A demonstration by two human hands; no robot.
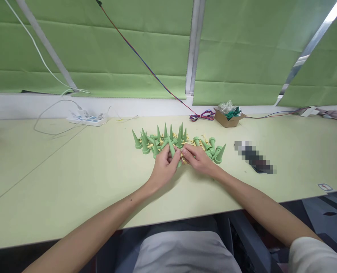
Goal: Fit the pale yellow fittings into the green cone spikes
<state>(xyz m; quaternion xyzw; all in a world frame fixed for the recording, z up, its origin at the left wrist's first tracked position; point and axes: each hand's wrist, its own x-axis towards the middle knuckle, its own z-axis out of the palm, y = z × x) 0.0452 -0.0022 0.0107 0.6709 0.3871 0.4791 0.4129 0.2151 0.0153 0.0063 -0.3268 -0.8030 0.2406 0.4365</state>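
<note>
Near the middle of the table, my left hand (165, 165) is closed around a green cone (171, 147), whose tip points up and away. My right hand (198, 158) is pinched against a small yellow piece (183, 156) beside the cone's lower part; the fingertips of both hands are close together. Just beyond my hands lies a loose pile of several green cones (145, 143), some upright on their wide ends and some on their sides. Small yellow pieces (203, 139) are scattered among them.
Behind the pile, a small cardboard box (228, 120) holds clear and green material, beside a coiled red and blue cable (202, 115). A white power strip (87, 120) stands at the back left. A blurred dark object (255, 157) lies to the right. The table's front edge (185, 218) runs below my forearms.
</note>
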